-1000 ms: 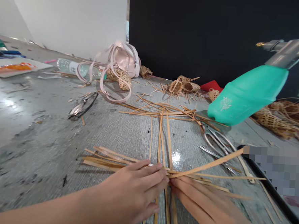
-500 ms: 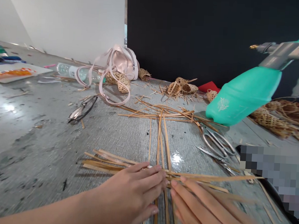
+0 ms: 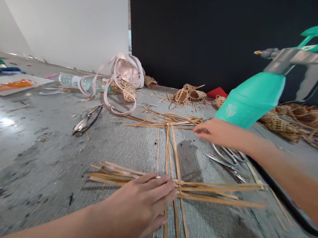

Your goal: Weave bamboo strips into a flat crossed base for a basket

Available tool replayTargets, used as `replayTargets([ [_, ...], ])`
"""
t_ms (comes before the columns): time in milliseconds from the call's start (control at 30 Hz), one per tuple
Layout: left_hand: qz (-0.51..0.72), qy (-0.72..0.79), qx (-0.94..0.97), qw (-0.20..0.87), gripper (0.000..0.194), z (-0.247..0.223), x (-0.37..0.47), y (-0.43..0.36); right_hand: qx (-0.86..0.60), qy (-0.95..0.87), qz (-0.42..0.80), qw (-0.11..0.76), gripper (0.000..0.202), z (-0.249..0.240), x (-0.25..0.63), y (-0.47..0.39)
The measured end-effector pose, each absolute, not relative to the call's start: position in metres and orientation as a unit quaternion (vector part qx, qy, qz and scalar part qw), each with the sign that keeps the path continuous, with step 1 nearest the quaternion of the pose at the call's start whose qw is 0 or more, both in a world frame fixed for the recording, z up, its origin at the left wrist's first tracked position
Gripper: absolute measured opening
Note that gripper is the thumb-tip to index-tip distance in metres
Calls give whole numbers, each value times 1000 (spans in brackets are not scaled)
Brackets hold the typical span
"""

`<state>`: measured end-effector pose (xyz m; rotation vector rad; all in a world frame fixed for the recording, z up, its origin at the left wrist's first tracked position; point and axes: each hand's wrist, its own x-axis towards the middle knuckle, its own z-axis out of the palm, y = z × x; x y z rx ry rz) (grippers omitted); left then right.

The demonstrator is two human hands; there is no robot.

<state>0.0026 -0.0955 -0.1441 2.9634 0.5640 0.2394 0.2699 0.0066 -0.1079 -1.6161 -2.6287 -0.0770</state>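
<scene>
Strips (image 3: 224, 201), thin and straw-coloured, lie crossed on a grey surface (image 3: 125, 142), one set running from side to side and the other from near to far. Left hand (image 3: 154, 196): palm down over the left part of the crossing, fingers extended close together and thumb a little apart; it rests flat upon the strips rather than curled round them. Right hand (image 3: 214, 131): reaching over the far right part of the surface, fingers bent, their tips near the right end of a loose pile (image 3: 147, 125) of similar strips; whether anything is held between them cannot be made out. Directly behind this hand is a green spray bottle (image 3: 246, 99), its lower end partly covered by the hand. Scissors (image 3: 221, 162) lie on the nearer side of the right forearm. Small woven baskets (image 3: 182, 95) lie along the back, beyond the pile. At back left, a pink bag (image 3: 126, 72) sits with its straps looped forward, a clear bottle (image 3: 76, 81) lying on its side to the left of it.
</scene>
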Motion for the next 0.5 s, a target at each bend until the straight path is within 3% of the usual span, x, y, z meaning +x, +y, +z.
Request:
replayTargets([
  [133,52,190,978,71,41,-144,2,-95,-541,-840,2,-35,25,-126,263,53],
  [300,37,183,980,68,42,-144,1,-94,-542,-839,5,-47,28,-147,251,51],
  [500,57,183,980,46,41,-145,3,-95,-546,-836,-12,-45,18,-117,267,31],
])
